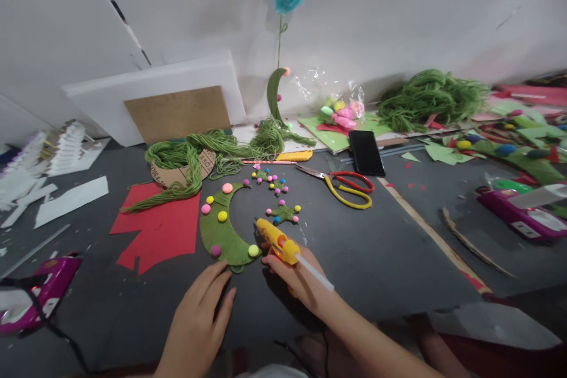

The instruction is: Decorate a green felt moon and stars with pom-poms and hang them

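A green yarn-covered crescent moon (217, 230) lies on the dark tabletop, dotted with pink, yellow and purple pompoms. My left hand (200, 301) rests by its lower edge, fingers stretched out, the fingertips at the crescent's rim. In my right hand (299, 277) is a yellow hot glue gun (278, 240), its nozzle pointing up and left beside the crescent's inner curve. A clear glue stick (314, 271) sticks out of the gun's back end. Just beyond the nozzle lies a small green star (283, 212) with pompoms on its points, and smaller stars (262, 176) lie farther back.
Scissors (345, 186) with red and yellow handles and a black phone (367, 152) lie behind. Red felt (163, 227) and green yarn (195, 156) are to the left. Magenta devices (48, 292) sit at both sides, one with a black cable. A white panel (376, 29) stands behind.
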`<state>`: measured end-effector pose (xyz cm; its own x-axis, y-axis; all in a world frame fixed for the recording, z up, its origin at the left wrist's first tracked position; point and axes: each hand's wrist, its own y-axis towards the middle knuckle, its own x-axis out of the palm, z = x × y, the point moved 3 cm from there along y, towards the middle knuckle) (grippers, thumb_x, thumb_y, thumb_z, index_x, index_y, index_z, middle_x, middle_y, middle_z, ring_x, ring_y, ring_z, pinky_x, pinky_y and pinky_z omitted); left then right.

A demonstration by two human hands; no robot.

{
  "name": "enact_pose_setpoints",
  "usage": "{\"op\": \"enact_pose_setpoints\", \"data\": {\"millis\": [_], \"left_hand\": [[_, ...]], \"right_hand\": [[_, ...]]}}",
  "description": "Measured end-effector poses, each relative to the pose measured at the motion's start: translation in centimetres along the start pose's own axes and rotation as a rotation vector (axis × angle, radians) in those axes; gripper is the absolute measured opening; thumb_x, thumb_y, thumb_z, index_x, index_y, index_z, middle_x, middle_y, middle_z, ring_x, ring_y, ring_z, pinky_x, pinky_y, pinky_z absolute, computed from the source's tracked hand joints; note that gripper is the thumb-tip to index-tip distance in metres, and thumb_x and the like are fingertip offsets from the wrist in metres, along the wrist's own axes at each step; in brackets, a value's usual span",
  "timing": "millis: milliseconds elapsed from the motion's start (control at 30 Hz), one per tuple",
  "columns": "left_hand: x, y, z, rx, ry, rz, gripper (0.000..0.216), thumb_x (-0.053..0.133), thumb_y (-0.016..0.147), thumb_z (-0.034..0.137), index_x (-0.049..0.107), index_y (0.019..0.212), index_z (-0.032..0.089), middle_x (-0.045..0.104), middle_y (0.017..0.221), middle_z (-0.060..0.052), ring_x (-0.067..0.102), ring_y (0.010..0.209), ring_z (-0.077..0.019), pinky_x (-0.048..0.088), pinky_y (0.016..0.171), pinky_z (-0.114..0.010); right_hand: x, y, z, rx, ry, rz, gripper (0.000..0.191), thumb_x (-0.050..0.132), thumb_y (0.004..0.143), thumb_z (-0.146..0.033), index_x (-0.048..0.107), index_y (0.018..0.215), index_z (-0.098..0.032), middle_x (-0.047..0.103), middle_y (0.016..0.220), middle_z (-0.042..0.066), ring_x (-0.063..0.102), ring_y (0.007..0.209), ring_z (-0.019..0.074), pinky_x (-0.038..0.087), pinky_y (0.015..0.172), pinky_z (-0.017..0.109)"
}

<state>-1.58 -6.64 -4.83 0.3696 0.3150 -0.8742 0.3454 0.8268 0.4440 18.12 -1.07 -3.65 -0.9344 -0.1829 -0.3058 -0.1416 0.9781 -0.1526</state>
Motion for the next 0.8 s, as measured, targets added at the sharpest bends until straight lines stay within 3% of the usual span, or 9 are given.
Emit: {"op": "enact_pose_setpoints", "data": {"millis": [133,267,367,533,800], "left_hand": [[0.1,0.7,-0.9,-0.021,-0.001,-0.006,0.024,0.048,0.088,0.024,0.056,0.108,0.015,0.064,0.113,-0.012,0.061,0.103,-0.022,0.052,0.087,-0.036],[-0.5,2.3,-1.3,-0.049,-0.04,0.006,0.016,0.049,0.087,0.023,0.058,0.099,0.017,0.067,0.1,-0.009,0.063,0.093,-0.0214,0.052,0.083,-0.037],[-0.2,3.9,-0.3,-0.052,-0.122,-0.011,0.014,0.05,0.087,0.022,0.057,0.098,0.019,0.066,0.096,-0.007,0.062,0.09,-0.02,0.051,0.08,-0.034],[1.7,5.9,1.4,-0.09,-0.185,-0.115,0.013,0.049,0.087,0.021,0.057,0.098,0.019,0.063,0.094,-0.007,0.061,0.087,-0.0196,0.052,0.075,-0.033],[2.5,5.1,1.4,-0.091,-0.199,-0.036,0.013,0.049,0.087,0.02,0.057,0.097,0.016,0.062,0.09,-0.008,0.058,0.084,-0.0185,0.049,0.076,-0.033]], "right_hand": [[0.0,-0.1,-0.3,-0.019,0.019,0.005,0.017,0.058,0.073,-0.031,0.067,0.081,-0.018,0.069,0.079,0.004,0.063,0.073,0.0204,0.048,0.07,0.031],[0.3,-0.4,0.5,0.057,0.295,0.05,0.025,0.059,0.074,-0.036,0.066,0.09,-0.018,0.069,0.083,0.007,0.064,0.075,0.0219,0.05,0.069,0.033],[0.3,-0.6,0.7,0.103,0.456,0.091,0.028,0.06,0.075,-0.039,0.066,0.09,-0.016,0.068,0.081,0.008,0.063,0.074,0.0228,0.05,0.068,0.034],[-0.1,-1.0,0.9,0.142,0.516,0.148,0.03,0.063,0.073,-0.041,0.066,0.087,-0.015,0.068,0.081,0.008,0.062,0.073,0.0217,0.05,0.071,0.034],[-0.1,-1.0,1.0,0.137,0.529,0.115,0.024,0.063,0.074,-0.039,0.065,0.085,-0.017,0.067,0.082,0.006,0.062,0.074,0.0211,0.049,0.071,0.032]]}}
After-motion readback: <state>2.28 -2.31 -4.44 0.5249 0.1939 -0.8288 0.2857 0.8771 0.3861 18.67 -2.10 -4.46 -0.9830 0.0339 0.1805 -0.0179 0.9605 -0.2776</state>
